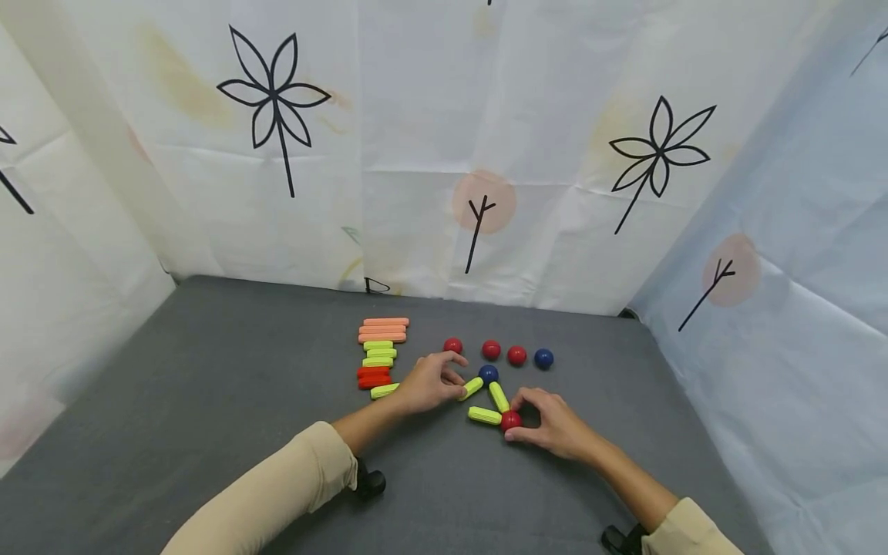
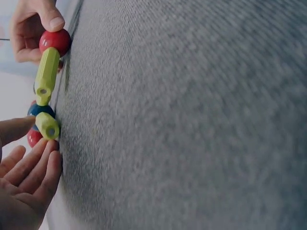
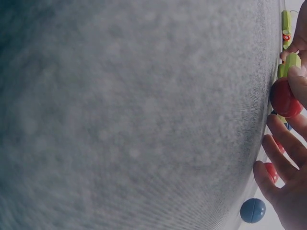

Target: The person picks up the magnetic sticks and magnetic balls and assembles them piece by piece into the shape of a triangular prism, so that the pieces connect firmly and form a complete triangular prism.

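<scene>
My left hand [image 1: 430,383] pinches a yellow-green rod [image 2: 48,125] near its free end, between thumb and fingertips. The other end of that rod meets a blue ball [image 1: 489,374]. A second yellow-green rod [image 1: 499,397] runs from the blue ball to a red ball [image 1: 511,420]. Thumb and index finger of my right hand [image 1: 560,428] hold this red ball from its right side, while the other fingers spread out in the right wrist view. From the same ball a third yellow-green rod [image 1: 484,415] points left.
Beyond the hands, red balls [image 1: 491,350] and another blue ball [image 3: 253,211] stand in a row. Left of them lie stacked orange rods [image 1: 384,330], yellow-green rods [image 1: 379,353] and short red rods [image 1: 374,377]. One more yellow-green rod [image 1: 384,391] is partly behind my left wrist.
</scene>
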A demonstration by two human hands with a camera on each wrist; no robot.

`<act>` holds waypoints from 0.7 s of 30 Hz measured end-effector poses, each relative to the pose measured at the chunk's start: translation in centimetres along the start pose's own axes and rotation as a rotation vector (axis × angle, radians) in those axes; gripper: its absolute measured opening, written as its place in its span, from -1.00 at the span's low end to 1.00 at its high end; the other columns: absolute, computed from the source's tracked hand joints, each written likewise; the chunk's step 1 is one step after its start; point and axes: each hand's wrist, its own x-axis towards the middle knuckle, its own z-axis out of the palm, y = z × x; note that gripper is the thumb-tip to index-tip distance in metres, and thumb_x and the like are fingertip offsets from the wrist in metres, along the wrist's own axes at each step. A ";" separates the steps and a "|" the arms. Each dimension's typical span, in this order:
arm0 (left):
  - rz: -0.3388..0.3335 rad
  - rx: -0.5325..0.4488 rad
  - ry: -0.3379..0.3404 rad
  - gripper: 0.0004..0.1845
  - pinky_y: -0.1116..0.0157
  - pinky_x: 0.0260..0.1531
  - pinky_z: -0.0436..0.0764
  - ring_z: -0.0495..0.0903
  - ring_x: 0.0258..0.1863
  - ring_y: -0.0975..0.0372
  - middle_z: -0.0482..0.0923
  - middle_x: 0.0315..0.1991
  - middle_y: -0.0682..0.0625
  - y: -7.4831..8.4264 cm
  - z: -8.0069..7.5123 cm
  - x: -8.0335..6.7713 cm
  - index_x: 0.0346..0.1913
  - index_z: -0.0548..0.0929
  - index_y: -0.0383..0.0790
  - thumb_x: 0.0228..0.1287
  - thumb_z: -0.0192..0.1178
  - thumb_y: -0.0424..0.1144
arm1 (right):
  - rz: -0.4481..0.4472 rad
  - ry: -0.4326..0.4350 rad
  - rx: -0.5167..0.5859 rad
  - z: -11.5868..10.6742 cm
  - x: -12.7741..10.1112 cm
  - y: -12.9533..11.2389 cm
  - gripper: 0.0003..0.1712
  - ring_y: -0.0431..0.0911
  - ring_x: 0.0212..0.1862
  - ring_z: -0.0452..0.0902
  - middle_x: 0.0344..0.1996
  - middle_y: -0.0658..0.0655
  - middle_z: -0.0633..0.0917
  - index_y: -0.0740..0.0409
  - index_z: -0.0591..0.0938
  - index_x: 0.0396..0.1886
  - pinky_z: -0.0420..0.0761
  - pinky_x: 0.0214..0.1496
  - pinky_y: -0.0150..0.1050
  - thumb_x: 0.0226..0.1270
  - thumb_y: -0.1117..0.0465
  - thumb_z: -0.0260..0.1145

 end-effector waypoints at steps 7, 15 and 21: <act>0.120 0.060 0.207 -0.53 0.08 -0.03 0.62 0.62 0.00 0.02 0.63 0.02 -0.22 -0.3 -0.9 1.1 0.19 0.53 -0.36 0.20 0.33 -0.52 | 0.004 -0.010 0.007 -0.2 0.0 0.0 -0.61 -0.17 -0.16 0.48 -0.23 -0.13 0.61 -0.01 0.60 -0.16 0.48 -0.09 -0.21 0.15 -0.05 0.54; 0.036 0.103 0.237 -0.34 -0.07 0.27 0.38 0.46 0.29 -0.08 0.50 0.27 -0.27 -1.2 -1.2 3.4 0.40 0.37 -0.34 0.25 0.32 -0.48 | 0.015 -0.019 -0.006 -0.4 -0.1 -0.1 -0.61 -0.18 -0.15 0.47 -0.23 -0.13 0.60 -0.01 0.59 -0.16 0.47 -0.09 -0.20 0.15 -0.06 0.53; -0.016 0.114 0.227 -0.36 0.00 0.19 0.47 0.60 0.11 0.01 0.65 0.08 -0.18 -1.5 -1.3 3.6 0.37 0.40 -0.31 0.23 0.34 -0.48 | 0.012 -0.028 0.001 -0.4 0.0 -0.1 -0.62 -0.16 -0.16 0.47 -0.24 -0.13 0.60 -0.01 0.59 -0.16 0.45 -0.10 -0.22 0.16 -0.04 0.53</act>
